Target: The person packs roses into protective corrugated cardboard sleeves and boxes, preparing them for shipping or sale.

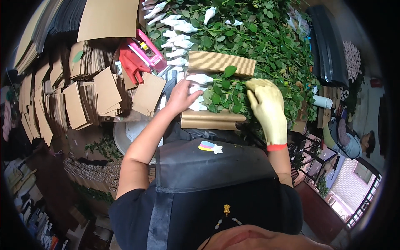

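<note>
My bare left hand (182,98) is at the head end of several flowers, its thumb and fingers around a flower head (200,78) in white netting. Other netted heads (197,106) lie just below it. My right hand (266,100), in a pale yellow glove with a red cuff, is closed at the far end of that flower's leafy green stem (229,82); the fingertips are partly hidden. These flowers lie between an upper ribbed corrugated cardboard piece (222,62) and a lower folded brown cardboard piece (212,120) near my apron (206,165).
A thick heap of leafy stems (265,40) covers the table beyond, with netted heads (181,43) along its left. Cardboard stacks (75,106), a pink plastic tool (148,51) and a red cloth item (132,62) lie left. A white roll (322,102) and another person (347,137) are right.
</note>
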A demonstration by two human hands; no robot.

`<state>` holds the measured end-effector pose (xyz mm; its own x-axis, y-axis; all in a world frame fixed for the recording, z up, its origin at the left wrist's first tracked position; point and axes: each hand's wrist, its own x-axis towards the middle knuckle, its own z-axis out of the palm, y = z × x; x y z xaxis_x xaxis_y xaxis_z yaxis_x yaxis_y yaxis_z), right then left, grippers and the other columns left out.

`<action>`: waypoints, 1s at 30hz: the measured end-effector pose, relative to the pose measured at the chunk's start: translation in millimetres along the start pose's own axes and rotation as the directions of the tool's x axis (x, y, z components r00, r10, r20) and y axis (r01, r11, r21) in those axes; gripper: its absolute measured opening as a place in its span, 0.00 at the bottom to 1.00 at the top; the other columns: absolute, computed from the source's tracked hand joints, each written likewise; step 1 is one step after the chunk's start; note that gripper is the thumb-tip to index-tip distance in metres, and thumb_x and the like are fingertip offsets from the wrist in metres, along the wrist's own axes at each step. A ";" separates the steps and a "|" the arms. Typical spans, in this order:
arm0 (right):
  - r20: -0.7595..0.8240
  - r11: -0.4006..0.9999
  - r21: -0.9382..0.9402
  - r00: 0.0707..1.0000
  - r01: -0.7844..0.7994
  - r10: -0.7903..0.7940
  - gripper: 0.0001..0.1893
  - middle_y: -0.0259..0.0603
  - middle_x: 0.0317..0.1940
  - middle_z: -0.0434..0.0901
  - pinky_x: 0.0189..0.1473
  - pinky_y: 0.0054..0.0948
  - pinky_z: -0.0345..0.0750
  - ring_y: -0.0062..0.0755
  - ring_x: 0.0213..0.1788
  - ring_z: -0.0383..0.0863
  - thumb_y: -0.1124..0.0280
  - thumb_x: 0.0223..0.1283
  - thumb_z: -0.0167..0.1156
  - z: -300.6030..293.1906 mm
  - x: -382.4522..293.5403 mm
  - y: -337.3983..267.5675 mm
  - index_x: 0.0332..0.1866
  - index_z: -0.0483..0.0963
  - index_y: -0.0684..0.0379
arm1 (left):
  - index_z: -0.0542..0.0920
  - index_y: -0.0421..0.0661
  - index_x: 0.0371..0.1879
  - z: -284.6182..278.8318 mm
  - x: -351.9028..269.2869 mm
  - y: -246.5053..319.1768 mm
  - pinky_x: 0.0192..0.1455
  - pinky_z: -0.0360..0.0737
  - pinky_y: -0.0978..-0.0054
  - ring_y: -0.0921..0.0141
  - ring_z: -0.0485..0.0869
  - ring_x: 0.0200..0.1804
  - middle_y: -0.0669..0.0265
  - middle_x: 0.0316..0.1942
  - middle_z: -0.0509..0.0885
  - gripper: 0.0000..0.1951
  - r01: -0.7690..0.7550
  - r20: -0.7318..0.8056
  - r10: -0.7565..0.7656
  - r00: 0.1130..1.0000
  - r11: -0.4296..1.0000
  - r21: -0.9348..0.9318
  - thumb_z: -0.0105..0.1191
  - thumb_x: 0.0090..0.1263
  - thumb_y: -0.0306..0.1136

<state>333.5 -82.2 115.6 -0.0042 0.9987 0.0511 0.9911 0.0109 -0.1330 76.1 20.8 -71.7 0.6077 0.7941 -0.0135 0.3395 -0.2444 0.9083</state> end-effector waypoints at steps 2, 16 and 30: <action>0.042 0.996 0.088 0.999 0.010 -0.014 0.12 0.42 0.39 0.90 0.52 0.44 0.83 0.45 0.45 0.90 0.64 0.70 0.62 -3.7 4.9 -19.8 0.51 0.84 0.58 | 0.74 0.42 0.68 2.4 -0.2 -2.6 0.55 0.82 0.57 0.49 0.85 0.51 0.49 0.50 0.86 0.32 -0.001 -0.002 0.001 1.000 0.999 -0.037 0.71 0.68 0.39; 0.180 0.997 0.005 0.981 -0.079 0.077 0.17 0.45 0.35 0.90 0.45 0.46 0.84 0.47 0.39 0.90 0.51 0.77 0.57 98.7 40.4 -34.0 0.51 0.83 0.52 | 0.82 0.41 0.48 10.2 25.6 17.6 0.47 0.80 0.59 0.55 0.86 0.47 0.54 0.31 0.87 0.17 0.271 -0.196 -0.323 0.926 0.930 -0.249 0.59 0.79 0.45; -0.009 0.996 0.047 0.997 -0.082 0.082 0.11 0.42 0.29 0.88 0.40 0.42 0.84 0.45 0.33 0.89 0.56 0.70 0.64 130.2 34.9 -22.8 0.42 0.81 0.52 | 0.88 0.38 0.48 9.3 -1.7 14.0 0.51 0.77 0.65 0.65 0.80 0.44 0.63 0.33 0.86 0.10 -0.106 -0.539 0.007 0.842 0.983 -0.152 0.59 0.78 0.31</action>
<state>293.5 -41.1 -8.4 0.0787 0.9957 0.0489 0.9807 -0.0686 -0.1832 86.5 10.9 -62.9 0.1269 0.9670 0.2208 0.1599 -0.2396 0.9576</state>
